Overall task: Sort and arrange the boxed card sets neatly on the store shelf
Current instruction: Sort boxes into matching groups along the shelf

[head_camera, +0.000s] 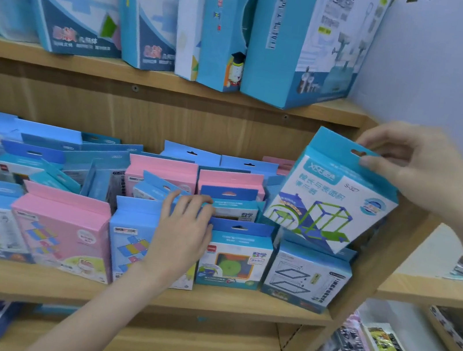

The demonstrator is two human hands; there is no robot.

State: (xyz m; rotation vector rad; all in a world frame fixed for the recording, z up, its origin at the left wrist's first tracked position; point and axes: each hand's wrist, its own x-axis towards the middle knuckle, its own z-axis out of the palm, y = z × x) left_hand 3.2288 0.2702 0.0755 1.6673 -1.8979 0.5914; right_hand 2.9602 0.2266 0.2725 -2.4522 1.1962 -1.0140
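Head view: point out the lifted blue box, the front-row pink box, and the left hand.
lifted blue box (329,203), head view, middle of its printed front.
front-row pink box (63,233), head view, its front face.
left hand (182,228), head view, back of the hand.

Blue-topped white boxed set (332,191) — tilted, held aloft — above upright boxes (236,255) crowding the middle shelf (204,301).

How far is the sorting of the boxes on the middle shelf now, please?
Done: the front row stands upright, faces forward. In hand: the right hand pinches the hang tab of a blue box with a green frame picture, lifted off the shelf; the left hand rests on boxes behind the front row. Left: the back rows lean and overlap untidily.
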